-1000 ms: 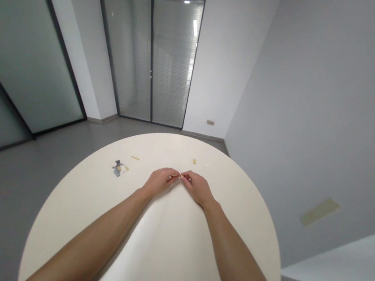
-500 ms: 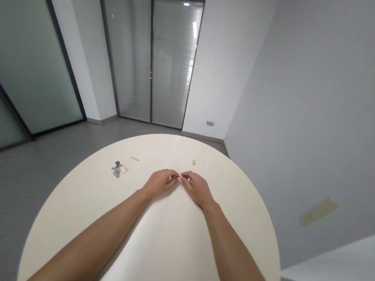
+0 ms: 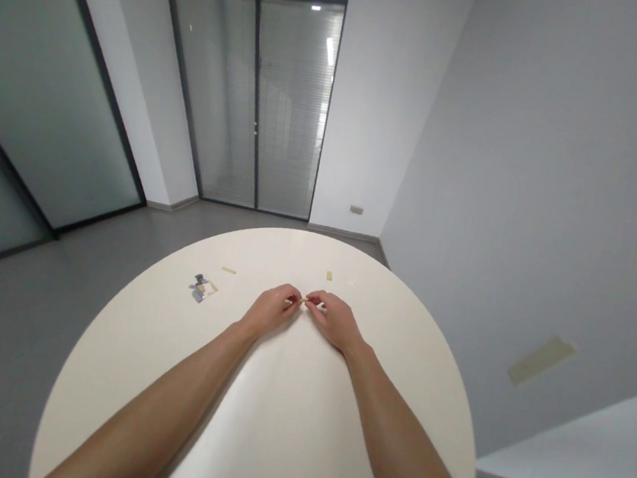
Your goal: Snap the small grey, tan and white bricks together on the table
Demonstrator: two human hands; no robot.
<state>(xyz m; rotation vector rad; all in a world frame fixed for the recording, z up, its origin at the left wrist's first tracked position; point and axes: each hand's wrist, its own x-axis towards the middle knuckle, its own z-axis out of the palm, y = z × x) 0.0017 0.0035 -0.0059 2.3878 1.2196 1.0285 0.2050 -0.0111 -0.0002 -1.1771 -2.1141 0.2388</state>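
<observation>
"Yellow, the small piece [image 3: 304,299]: state its position."

"Between the fingertips of the left hand [image 3: 272,310] and the right hand [image 3: 335,320], over the white table [image 3: 309,422]. Contact with the tabletop cannot be told."

"State of the fingers?"

"Left: thumb and forefinger pinch one end of the piece. Right: thumb and fingertips meet the opposite end; whether they grip or only touch it cannot be told."

"Items around the fingers?"

"Beyond the right fingertips, near: a flat yellow tab [image 3: 329,276]. Just right of the tab: a faint pale scrap [image 3: 353,282], too indistinct to identify. Left of the left fingers, well apart: a group of small parts [image 3: 202,288], grey, tan and whitish. Beyond the left fingers, near that group: a narrow yellow strip [image 3: 228,269]."
</observation>
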